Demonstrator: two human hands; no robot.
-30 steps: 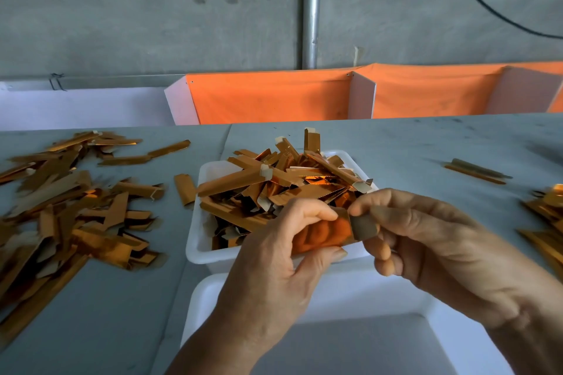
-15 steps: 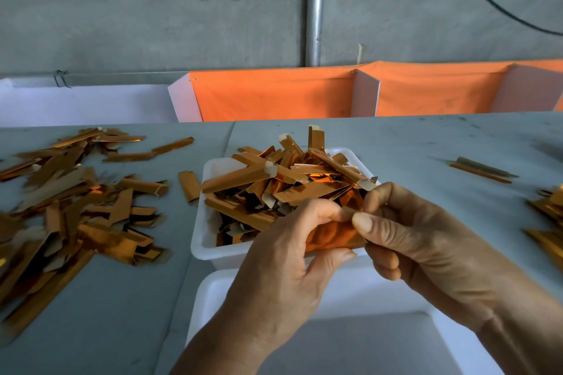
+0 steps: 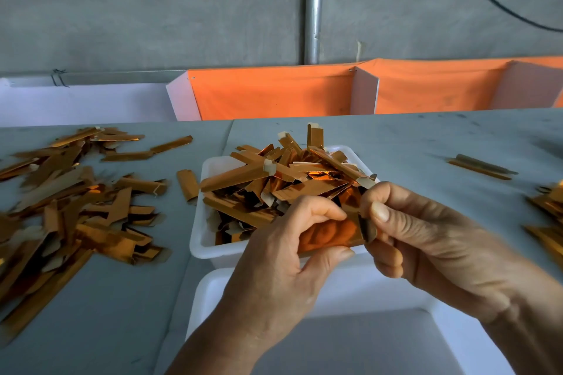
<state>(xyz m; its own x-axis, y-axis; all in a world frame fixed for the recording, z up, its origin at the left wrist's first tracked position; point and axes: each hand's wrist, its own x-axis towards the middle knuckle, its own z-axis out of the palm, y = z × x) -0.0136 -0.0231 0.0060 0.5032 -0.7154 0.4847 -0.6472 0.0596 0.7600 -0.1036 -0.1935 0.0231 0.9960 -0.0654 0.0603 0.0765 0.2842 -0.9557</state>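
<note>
Both hands hold one shiny copper-coloured foil card piece (image 3: pixel 335 231) in front of me, above the near rim of a white tray (image 3: pixel 210 167). My left hand (image 3: pixel 283 259) grips its left part between thumb and curled fingers. My right hand (image 3: pixel 426 240) pinches a folded flap at its right end. The tray is heaped with several folded copper card strips (image 3: pixel 274 173).
A loose pile of flat copper card strips (image 3: pixel 61 210) covers the grey table (image 3: pixel 411 143) at the left. More copper pieces (image 3: pixel 548 210) lie at the right edge, and a thin strip (image 3: pixel 481 166) further back. A second white tray (image 3: pixel 350 292) sits below my hands. Orange-lined bins (image 3: pixel 274 94) stand behind.
My right thumb and fingers have shifted along the piece's right end, and the flap there now stands bent upright. The left hand keeps its hold. The view has drifted slightly.
</note>
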